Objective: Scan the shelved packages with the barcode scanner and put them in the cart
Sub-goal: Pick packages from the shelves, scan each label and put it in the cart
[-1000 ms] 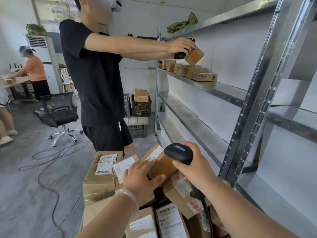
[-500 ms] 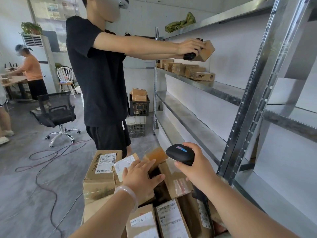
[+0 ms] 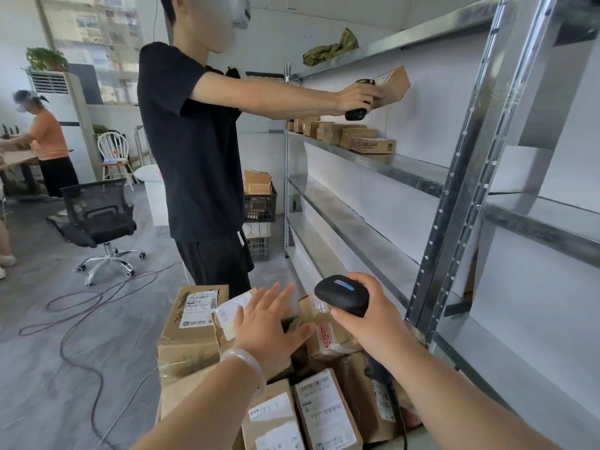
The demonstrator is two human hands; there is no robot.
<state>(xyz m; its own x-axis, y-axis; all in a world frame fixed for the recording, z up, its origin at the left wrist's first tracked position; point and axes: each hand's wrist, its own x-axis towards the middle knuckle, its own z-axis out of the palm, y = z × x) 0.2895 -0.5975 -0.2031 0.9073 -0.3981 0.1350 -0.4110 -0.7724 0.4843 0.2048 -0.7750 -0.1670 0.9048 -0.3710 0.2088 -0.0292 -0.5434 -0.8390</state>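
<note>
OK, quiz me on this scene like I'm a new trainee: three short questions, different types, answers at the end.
1. True or false: the right hand grips the barcode scanner.
2. The left hand is: A) gripping a box; B) open, fingers spread, over the piled packages; C) curled into a fist.
3. What two things does the person in the black T-shirt hold up by the shelf?
Key: 1 true. 2 B. 3 a box and a second scanner.
</note>
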